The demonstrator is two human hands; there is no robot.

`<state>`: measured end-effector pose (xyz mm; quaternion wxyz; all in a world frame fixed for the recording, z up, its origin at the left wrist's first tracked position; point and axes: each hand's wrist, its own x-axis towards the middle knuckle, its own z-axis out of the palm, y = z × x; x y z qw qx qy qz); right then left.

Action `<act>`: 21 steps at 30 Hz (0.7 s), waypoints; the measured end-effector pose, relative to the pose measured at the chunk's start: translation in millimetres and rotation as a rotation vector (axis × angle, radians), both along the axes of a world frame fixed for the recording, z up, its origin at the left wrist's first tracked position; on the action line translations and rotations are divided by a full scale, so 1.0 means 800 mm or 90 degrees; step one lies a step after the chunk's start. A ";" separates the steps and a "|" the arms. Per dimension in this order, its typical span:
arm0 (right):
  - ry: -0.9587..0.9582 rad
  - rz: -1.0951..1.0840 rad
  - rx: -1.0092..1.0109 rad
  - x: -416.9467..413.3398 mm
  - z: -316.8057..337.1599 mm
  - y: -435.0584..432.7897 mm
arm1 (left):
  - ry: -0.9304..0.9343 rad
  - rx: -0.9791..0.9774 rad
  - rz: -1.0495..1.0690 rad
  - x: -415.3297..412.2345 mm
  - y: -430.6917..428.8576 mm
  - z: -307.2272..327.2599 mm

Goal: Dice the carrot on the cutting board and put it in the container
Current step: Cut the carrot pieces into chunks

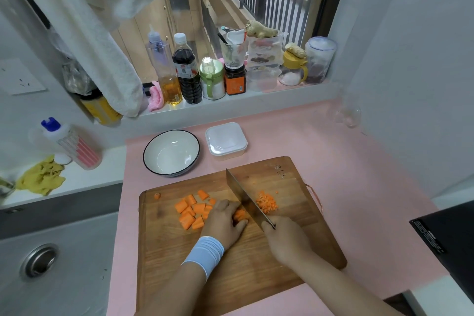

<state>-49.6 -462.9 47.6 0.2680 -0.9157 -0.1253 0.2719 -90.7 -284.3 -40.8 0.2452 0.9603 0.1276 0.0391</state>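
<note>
Left hand (pixel 225 220) curls over a carrot piece (pixel 239 214); right hand (pixel 284 238) grips the cleaver (pixel 246 199) cutting it on the board (pixel 295 187).

Cutting board (pixel 256 259) on table (pixel 346 149). Carrot chunks (pixel 191 211) left of knife (pixel 246 199), diced carrot (pixel 266 202) right. Bowl (pixel 171 152) and container (pixel 225 140) behind board, bowl left.

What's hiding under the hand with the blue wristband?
The left hand holds an orange carrot piece on the cutting board, right beside the knife blade. Only its end shows between the fingers; the rest is covered by the hand.
</note>
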 end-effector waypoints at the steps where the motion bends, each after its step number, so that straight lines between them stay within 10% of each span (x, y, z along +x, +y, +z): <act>1: -0.001 0.003 -0.001 -0.002 0.000 0.000 | -0.021 0.014 -0.003 -0.004 0.003 -0.001; 21: -0.019 0.033 -0.017 -0.005 0.001 0.003 | -0.157 -0.007 -0.006 -0.023 -0.003 -0.024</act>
